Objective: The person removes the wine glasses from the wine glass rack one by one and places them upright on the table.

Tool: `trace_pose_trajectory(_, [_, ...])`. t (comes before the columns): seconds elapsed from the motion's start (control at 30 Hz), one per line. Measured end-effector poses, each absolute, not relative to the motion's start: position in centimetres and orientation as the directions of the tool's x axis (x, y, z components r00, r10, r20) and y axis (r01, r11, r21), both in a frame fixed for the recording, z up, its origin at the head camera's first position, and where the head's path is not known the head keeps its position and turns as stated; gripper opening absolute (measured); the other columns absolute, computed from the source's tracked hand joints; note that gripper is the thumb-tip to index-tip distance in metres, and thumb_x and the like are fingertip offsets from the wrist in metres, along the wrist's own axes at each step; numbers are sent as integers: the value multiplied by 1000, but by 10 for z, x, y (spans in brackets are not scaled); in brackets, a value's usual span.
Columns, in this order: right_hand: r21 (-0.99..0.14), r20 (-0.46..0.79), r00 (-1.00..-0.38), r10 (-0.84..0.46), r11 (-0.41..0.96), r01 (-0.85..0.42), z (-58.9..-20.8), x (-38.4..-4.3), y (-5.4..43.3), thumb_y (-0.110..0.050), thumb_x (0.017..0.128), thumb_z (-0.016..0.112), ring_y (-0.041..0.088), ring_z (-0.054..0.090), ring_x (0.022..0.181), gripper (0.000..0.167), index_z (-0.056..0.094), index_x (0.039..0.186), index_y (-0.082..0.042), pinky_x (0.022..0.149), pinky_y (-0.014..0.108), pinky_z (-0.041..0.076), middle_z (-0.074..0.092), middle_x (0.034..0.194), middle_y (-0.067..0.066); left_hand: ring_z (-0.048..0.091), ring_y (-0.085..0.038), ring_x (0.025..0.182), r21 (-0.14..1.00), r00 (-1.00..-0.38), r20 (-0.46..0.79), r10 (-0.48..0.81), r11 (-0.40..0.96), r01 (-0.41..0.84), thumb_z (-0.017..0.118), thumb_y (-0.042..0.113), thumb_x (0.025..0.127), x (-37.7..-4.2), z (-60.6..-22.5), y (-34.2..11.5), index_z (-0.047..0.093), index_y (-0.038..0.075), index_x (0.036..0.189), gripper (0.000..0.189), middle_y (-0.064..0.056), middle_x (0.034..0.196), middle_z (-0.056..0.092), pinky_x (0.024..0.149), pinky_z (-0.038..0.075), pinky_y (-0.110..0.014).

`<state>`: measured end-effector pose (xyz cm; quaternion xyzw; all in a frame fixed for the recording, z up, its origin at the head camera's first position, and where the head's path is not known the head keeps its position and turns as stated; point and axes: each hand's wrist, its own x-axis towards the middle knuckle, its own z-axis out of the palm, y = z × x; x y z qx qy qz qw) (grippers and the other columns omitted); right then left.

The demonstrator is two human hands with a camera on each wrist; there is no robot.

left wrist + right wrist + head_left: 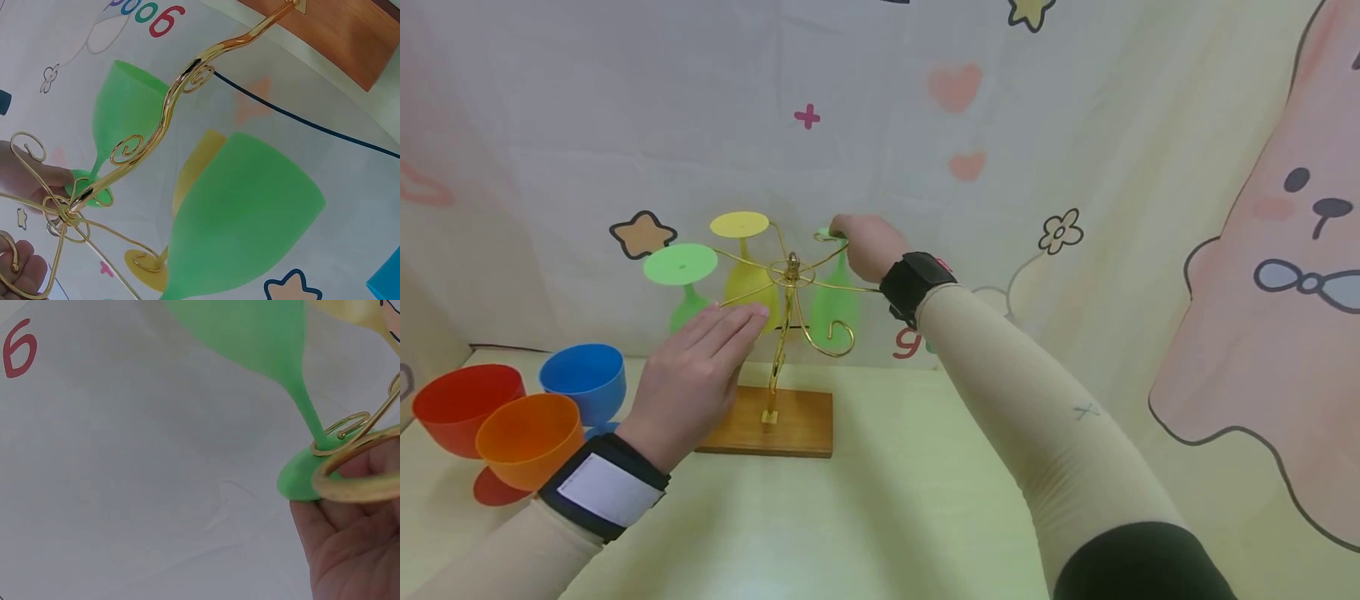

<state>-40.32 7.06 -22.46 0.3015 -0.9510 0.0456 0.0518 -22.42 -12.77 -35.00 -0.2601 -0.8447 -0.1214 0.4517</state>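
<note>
A gold wire rack [782, 317] with curled arms stands on a wooden base [805, 421]. My right hand [872, 246] grips the foot of a green wine goblet [262, 337] at the back right. The goblet hangs upside down, its stem within a curled hook [350, 434]. My left hand [696, 379] is at the front-left arm, fingers straight and together; its fingertips [31, 269] lie against a curled hook in the left wrist view. Another green goblet [681, 265] and a yellow goblet [741, 225] hang upside down on the left and back arms.
Red [467, 400], orange [531, 433] and blue [583, 375] goblets stand upright at the left, close to my left forearm. A printed cloth [865, 67] hangs right behind the rack. The pale tabletop [917, 500] extends in front and to the right.
</note>
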Motion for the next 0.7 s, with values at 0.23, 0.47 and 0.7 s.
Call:
trace_pose_trajectory(0.23, [-10, 131, -824, -552, 830, -558, -223, -403, 72, 12, 93, 35, 23, 50, 126, 53, 61, 132, -12, 105, 33, 39, 58, 133, 6, 54, -31, 121, -33, -452, 828, 332, 833, 552, 70, -6, 82, -225, -351, -128, 54, 3, 136, 57, -14, 130, 59, 107, 37, -43])
trace_pose_trajectory(0.47, [19, 112, -809, -578, 815, -579, -217, -400, 71, 9, 96, 41, 23, 52, 125, 46, 63, 130, -13, 103, 32, 42, 60, 131, 7, 53, -32, 122, -29, -470, 816, 336, 836, 548, 68, -6, 84, -225, -351, -127, 53, 3, 137, 56, -15, 131, 58, 107, 37, -43])
trace_pose_trajectory(0.7, [92, 114, -741, -662, 750, -655, -200, -386, 59, 3, 98, 48, 22, 56, 120, 36, 67, 124, -13, 100, 32, 45, 64, 125, 6, 54, -31, 121, -28, -473, 815, 335, 837, 546, 70, -6, 83, -224, -351, -127, 52, 3, 138, 59, -15, 132, 58, 107, 36, -43])
